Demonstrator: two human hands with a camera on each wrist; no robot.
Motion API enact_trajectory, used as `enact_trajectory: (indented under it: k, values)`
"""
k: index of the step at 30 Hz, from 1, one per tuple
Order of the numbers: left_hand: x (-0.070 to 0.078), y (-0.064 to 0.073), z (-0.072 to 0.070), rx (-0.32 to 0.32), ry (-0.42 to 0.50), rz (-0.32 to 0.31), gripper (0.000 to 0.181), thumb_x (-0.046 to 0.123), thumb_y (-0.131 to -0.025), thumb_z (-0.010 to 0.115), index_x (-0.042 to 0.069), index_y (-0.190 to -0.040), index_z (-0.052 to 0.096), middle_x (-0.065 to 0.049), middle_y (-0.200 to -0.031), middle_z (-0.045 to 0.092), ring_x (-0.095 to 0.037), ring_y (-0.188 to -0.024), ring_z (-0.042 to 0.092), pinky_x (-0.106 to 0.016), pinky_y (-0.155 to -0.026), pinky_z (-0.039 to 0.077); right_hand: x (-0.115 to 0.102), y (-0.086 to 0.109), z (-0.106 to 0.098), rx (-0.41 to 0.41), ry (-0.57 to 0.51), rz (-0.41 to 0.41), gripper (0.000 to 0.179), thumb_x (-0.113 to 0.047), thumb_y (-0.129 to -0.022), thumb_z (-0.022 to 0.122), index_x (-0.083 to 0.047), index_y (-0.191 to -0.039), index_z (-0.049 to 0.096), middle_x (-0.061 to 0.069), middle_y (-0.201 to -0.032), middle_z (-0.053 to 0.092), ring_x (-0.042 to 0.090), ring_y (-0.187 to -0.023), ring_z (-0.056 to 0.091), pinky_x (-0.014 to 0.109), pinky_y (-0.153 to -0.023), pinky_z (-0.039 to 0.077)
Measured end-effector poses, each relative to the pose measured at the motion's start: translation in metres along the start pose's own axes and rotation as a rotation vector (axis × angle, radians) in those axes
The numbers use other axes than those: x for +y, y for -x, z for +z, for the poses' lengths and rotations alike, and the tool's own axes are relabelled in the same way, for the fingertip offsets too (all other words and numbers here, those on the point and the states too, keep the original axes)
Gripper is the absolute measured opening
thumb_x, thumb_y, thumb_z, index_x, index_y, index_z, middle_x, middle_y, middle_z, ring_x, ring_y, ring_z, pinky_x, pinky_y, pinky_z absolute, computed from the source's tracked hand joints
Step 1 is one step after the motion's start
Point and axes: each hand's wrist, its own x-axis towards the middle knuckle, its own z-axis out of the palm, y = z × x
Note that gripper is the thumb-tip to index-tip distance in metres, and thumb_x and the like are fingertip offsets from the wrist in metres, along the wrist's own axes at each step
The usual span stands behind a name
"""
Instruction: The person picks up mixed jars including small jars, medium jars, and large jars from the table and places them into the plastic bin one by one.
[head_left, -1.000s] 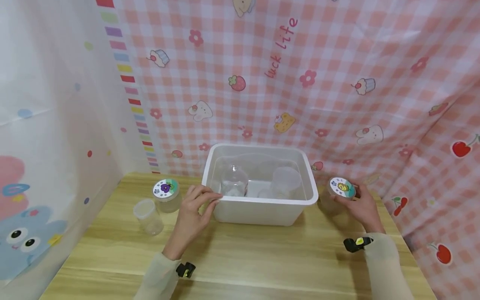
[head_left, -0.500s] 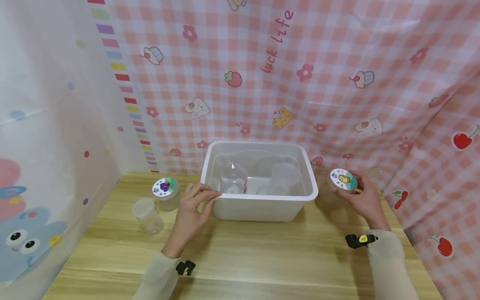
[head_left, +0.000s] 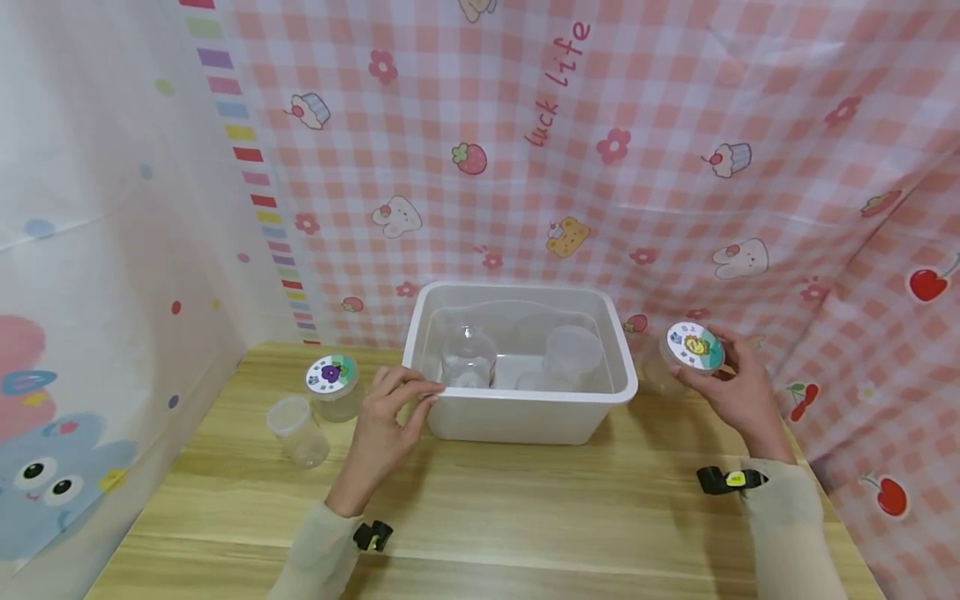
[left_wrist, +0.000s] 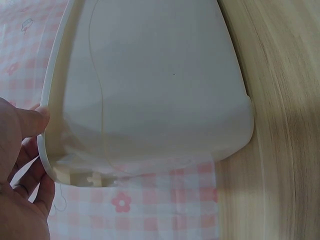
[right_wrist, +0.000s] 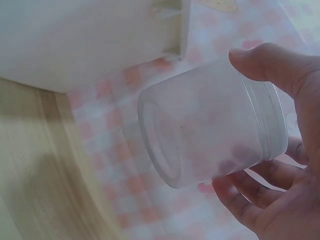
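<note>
Fingers (right_wrist: 232,200) of the right hand (head_left: 741,392) were curled round a clear jar (right_wrist: 200,130), thumb on the near side up by the lid, the rest underneath. Jar was lifted off the counter (head_left: 525,517), just right of the white bin (head_left: 525,396), outside it. Its lid label (head_left: 696,346): white and teal, yellow flower drawn with a face, small blue mark, a few characters around it — too small to read reliably.

Left hand (head_left: 386,425) pinched the bin rim at the near left corner, thumb against fingertips with the rim between.

In the bin: one clear jar at left (head_left: 468,358), one cloudy lidded container at right (head_left: 572,354).

On the counter, left of the left hand: second labelled jar (head_left: 331,374), same white/teal layout, purple flower, characters also too small to make out. Just in front of it stood a slimmer tub (head_left: 296,429), pale plain lid.

Only text I could read: "luck life" in red on the pink checked cloth (head_left: 510,192) behind. Black wrist mounts (head_left: 726,480) carried yellow tags — print illegible.
</note>
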Motion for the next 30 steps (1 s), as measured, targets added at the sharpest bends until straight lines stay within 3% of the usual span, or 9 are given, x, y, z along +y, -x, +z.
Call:
enact_trajectory:
  k: [3,9,15,21,30]
  values:
    - [-0.001,0.0,0.0,0.004,-0.002,0.004,0.021,-0.001,-0.086,0.078,0.013,-0.101,0.08,-0.001,-0.098,0.068,-0.02,-0.098,0.057,-0.028,-0.084,0.045,-0.007,0.0,-0.003,0.003,0.004,-0.008,0.085,-0.031,-0.086,0.084,-0.013,-0.156,0.039,0.002,-0.133,0.056,-0.005,-0.101,0.05,0.007,-0.08,0.044]
    - [0.001,0.0,-0.001,-0.008,-0.007,-0.01,0.019,0.001,-0.087,0.079,0.014,-0.102,0.08,-0.001,-0.099,0.068,-0.02,-0.099,0.057,-0.028,-0.085,0.046,-0.02,0.0,-0.007,0.012,0.039,-0.009,0.089,-0.035,-0.086,0.084,-0.014,-0.158,0.035,0.019,-0.146,0.054,-0.002,-0.101,0.051,0.009,-0.082,0.042]
    - [-0.001,0.001,0.0,0.004,-0.01,0.006,0.02,0.0,-0.086,0.08,0.014,-0.101,0.08,0.0,-0.099,0.068,-0.02,-0.099,0.057,-0.028,-0.084,0.045,-0.03,-0.001,-0.011,0.005,0.038,0.003,0.091,-0.037,-0.087,0.083,-0.018,-0.16,0.032,0.018,-0.15,0.051,0.003,-0.105,0.052,0.008,-0.082,0.043]
    - [-0.003,0.001,0.0,0.012,-0.004,0.018,0.02,0.0,-0.086,0.079,0.014,-0.101,0.08,-0.001,-0.098,0.068,-0.021,-0.097,0.057,-0.028,-0.083,0.044,-0.046,-0.001,-0.012,0.0,0.018,-0.015,0.09,-0.037,-0.086,0.083,-0.023,-0.16,0.032,0.017,-0.152,0.051,0.0,-0.106,0.052,0.007,-0.082,0.043]
    - [-0.001,0.001,-0.001,-0.005,0.007,-0.006,0.018,0.001,-0.088,0.078,0.014,-0.102,0.08,-0.001,-0.099,0.068,-0.02,-0.098,0.057,-0.031,-0.084,0.045,-0.065,-0.004,-0.01,-0.015,-0.019,-0.036,0.09,-0.039,-0.086,0.083,-0.024,-0.159,0.034,0.009,-0.15,0.051,0.004,-0.111,0.053,0.007,-0.083,0.045]
